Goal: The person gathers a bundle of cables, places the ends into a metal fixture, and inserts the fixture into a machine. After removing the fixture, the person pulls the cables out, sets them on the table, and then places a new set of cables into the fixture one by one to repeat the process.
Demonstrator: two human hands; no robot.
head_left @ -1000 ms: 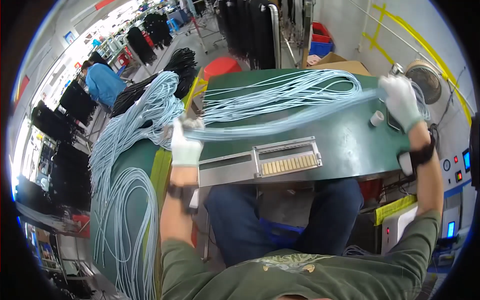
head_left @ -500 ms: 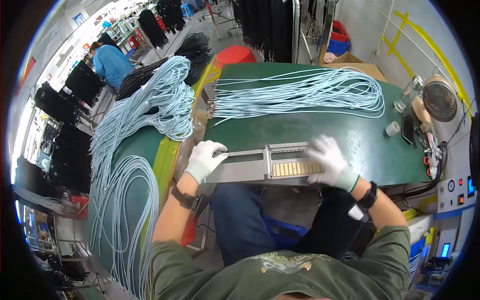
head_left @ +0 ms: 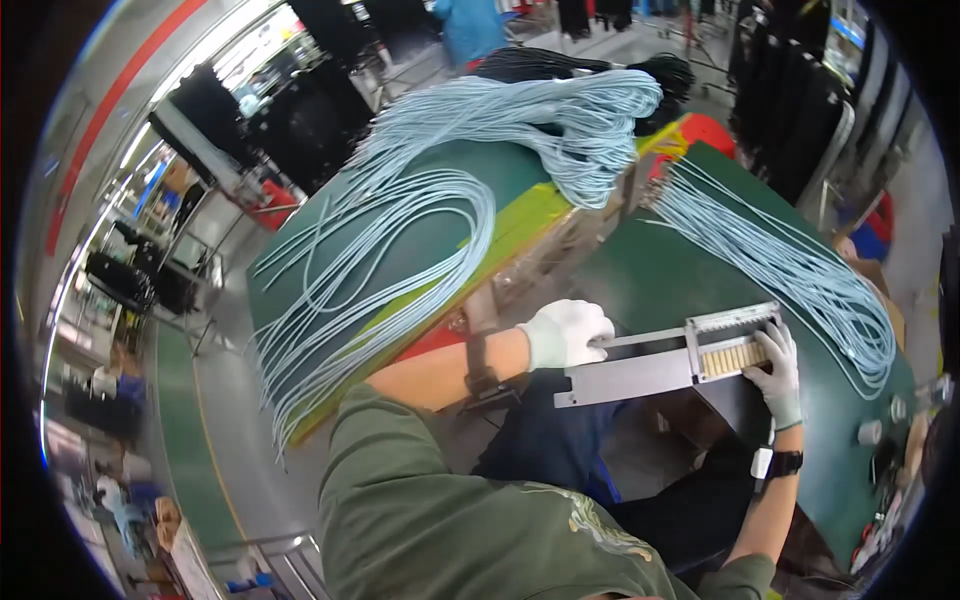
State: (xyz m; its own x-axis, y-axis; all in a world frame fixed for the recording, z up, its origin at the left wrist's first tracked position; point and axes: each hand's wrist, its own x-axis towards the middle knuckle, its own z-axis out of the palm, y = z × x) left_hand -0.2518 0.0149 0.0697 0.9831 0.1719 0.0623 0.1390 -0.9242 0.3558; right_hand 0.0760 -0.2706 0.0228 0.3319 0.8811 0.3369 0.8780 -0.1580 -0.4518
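A long silver metal jig [head_left: 635, 379] lies along the near edge of the table, with a row of gold-coloured blocks [head_left: 732, 360] in the frame at its right part. My left hand [head_left: 566, 335], in a white glove, is closed with its fingertips at the left end of the jig's thin upper rail. The exact grip is partly hidden by the fingers. At the other end my gloved right hand [head_left: 779, 372] grips the jig, thumb on the near side and fingers over the far corner.
Bundled light-blue cables [head_left: 800, 270] lie on the green table [head_left: 660, 265] beyond the jig. More light-blue cables [head_left: 440, 195] cover the left table, beside a yellow-green strip [head_left: 510, 238]. A white cup [head_left: 869, 433] stands at right. Racks of black cables [head_left: 790, 110] and a person in blue [head_left: 470, 28] are farther back.
The view has swung left, so the tables appear turned and shifted right. My right hand, blurred over the gold-coloured blocks before, now holds the jig's right end. My left hand stays at the left end.
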